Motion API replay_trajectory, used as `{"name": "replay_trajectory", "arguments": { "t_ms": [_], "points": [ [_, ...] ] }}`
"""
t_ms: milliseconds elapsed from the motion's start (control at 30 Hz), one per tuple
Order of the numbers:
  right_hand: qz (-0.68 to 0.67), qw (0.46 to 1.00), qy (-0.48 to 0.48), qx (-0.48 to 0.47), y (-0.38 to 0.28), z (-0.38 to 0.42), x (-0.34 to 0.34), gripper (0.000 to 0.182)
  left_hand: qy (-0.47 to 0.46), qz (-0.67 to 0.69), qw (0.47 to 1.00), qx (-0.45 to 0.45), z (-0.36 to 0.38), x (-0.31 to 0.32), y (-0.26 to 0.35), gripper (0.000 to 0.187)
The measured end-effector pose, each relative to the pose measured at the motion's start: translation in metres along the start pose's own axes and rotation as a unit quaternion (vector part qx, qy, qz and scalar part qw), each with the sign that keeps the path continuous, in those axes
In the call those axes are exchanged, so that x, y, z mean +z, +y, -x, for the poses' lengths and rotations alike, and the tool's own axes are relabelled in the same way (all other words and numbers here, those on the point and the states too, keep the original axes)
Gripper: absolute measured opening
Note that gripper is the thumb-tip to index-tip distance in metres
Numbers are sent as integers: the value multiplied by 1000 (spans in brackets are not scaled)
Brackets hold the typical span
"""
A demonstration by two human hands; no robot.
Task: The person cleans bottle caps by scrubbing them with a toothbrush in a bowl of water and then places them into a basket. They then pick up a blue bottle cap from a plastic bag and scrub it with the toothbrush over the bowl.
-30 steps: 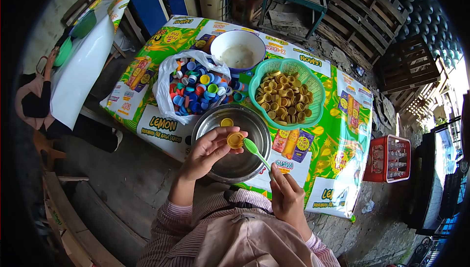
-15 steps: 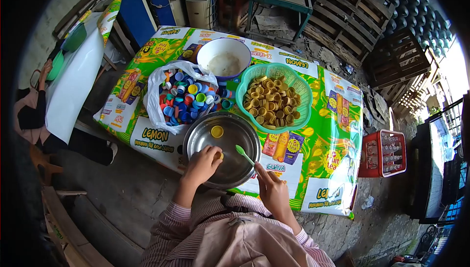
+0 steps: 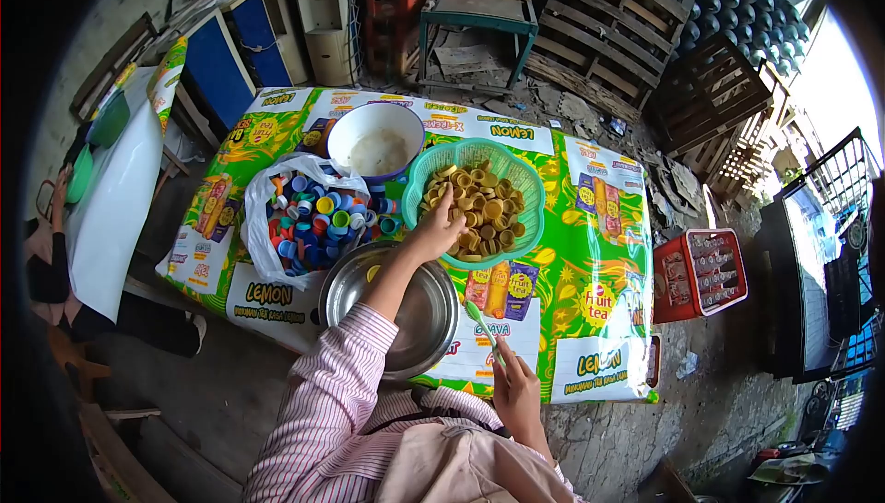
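My left hand [image 3: 437,229] reaches across the steel bowl [image 3: 446,319] into the green plastic basket [image 3: 530,191]. Its fingers are stretched out over yellow bottle caps [image 3: 489,213], and I make out no cap held between them. A green toothbrush [image 3: 483,324] is gripped by its handle in my right hand [image 3: 517,390], bristle end up, just right of the steel bowl. Inside that bowl, partly behind my left forearm, shows one yellow cap [image 3: 372,272].
A white plastic bag [image 3: 263,249] of mixed coloured caps and a white enamel basin [image 3: 396,120] stand on the printed table cover [image 3: 590,226]. A red crate [image 3: 678,282] sits right of the table. Another person's hand [image 3: 63,188] touches a green bowl [image 3: 81,176] at left.
My left hand has moved from the steel bowl, where it pinched a yellow cap, up into the basket. My right hand keeps the toothbrush, now outside the bowl. The view has shifted.
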State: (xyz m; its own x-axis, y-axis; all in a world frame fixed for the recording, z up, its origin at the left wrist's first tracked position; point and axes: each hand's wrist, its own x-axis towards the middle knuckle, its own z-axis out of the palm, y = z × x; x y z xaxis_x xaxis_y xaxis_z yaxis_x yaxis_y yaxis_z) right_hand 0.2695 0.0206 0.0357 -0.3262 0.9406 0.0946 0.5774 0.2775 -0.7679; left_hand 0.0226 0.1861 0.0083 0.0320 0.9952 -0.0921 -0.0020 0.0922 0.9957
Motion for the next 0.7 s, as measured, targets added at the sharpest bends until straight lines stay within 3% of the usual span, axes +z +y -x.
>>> {"name": "replay_trajectory", "arguments": {
  "t_ms": [33, 67, 100, 167, 233, 300, 367, 433, 600, 700],
  "points": [
    [0, 1000, -5, 1, 0, 0, 0, 45, 44, -108, 992, 47, 9, 4, -1, 70],
    [0, 1000, 5, -19, 1, 0, 3, 46, 53, -18, 997, 46, 22, 6, -3, 67],
    [0, 1000, 5, -16, 2, 0, 5, 46, 52, -18, 998, 43, 33, 1, -12, 67],
    [-4, 1000, -18, -25, 4, 2, 10, 46, 82, -160, 980, 90, 63, -23, -36, 48],
    [11, 999, -39, -24, 1, 2, 13, 46, 159, -223, 960, 56, 100, -40, -22, 29],
    [11, 998, -26, -51, -2, 1, 17, 46, 195, -328, 922, 62, 127, -61, -23, 27],
    [7, 998, -41, -48, -6, -2, 18, 46, 197, -333, 920, 58, 141, -69, -38, 28],
    [-2, 997, -45, -55, -8, -4, 21, 45, 170, -424, 887, 63, 149, -64, -42, 26],
    [10, 997, -49, -66, -12, -4, 24, 44, 210, -421, 879, 85, 139, -50, -80, 27],
    [5, 997, -34, -76, -13, -4, 25, 44, 201, -460, 865, 15, 137, -46, -78, 23]
  ]
}}
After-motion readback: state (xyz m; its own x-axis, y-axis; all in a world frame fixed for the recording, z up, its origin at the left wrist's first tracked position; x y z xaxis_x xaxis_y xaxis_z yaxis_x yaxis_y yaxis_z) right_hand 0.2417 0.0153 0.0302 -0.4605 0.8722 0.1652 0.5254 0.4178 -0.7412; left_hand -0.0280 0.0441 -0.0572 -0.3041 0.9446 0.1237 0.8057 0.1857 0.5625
